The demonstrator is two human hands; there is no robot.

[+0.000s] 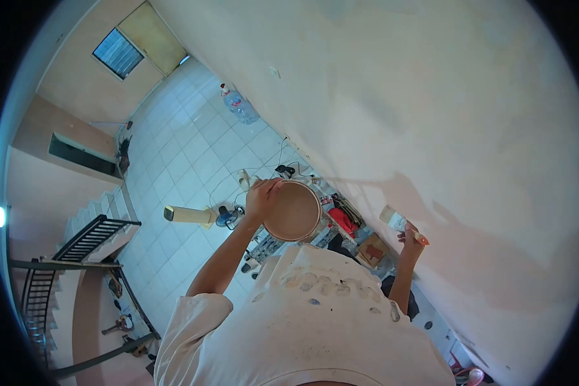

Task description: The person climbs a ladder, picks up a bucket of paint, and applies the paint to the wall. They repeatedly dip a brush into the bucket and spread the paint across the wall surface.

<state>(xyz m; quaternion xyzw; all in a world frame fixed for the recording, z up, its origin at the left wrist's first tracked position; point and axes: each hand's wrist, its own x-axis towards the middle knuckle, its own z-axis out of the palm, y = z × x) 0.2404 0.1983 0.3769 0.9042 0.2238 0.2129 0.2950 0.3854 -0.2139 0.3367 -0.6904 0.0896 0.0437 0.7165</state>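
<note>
Looks steeply down from the head view, past a white shirt [315, 321] flecked with grey marks. Grips a round bucket [296, 212] with the left hand [262, 198], fingers [273, 186] curled over the rim on the side away from the wall and closed on it. Holds the bucket out in front of the chest, high above the tiled floor [186, 154], with the open top facing up and a flat brownish surface inside. Holds a paintbrush [394, 219] in the right hand [410, 239], fingers [405, 235] wrapped narrow around the orange handle, pale bristles angled up and away. Keeps the bristles at the wall [431, 96], touching or just off it; cannot tell which. Shows the wall pale overall, pinker in the patch around and below the paintbrush. Below the bucket, near the foot of the wall: a small blue fan [225, 217], trailing cables, a red item [342, 220] and a cardboard box [371, 248]. Farther along the wall, a big clear water bottle [240, 106] on the floor. Off to the left, well apart from both hands, a staircase with a dark railing [83, 238].
</note>
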